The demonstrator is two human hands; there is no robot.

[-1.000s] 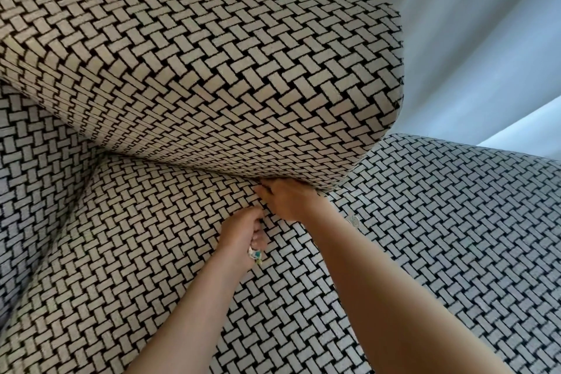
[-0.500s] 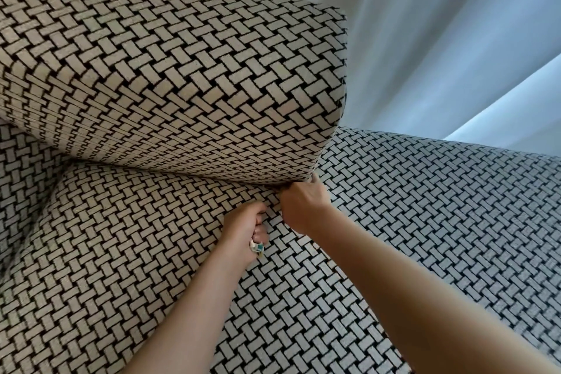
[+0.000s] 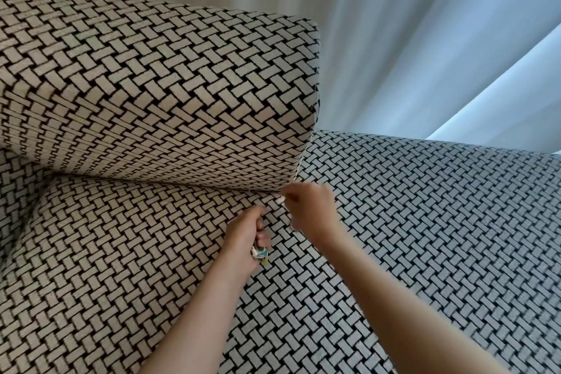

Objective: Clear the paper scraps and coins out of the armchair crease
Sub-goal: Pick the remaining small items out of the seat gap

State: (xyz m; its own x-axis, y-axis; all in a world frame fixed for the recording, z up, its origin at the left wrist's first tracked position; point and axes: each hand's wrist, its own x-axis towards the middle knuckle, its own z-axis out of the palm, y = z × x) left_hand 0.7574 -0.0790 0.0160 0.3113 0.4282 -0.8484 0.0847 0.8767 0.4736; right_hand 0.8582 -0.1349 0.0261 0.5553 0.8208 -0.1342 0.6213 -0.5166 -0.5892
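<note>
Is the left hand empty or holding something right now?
Holding something: the left hand is closed around crumpled paper scraps that poke out below its fingers.

Armchair seat cushion in black-and-cream basket-weave fabric, filling the lower frame. Meets the back cushion along a crease running from the far left corner toward the far right edge. Same weave on the armrest along the right edge. Nothing loose visible on the open seat fabric.
</note>
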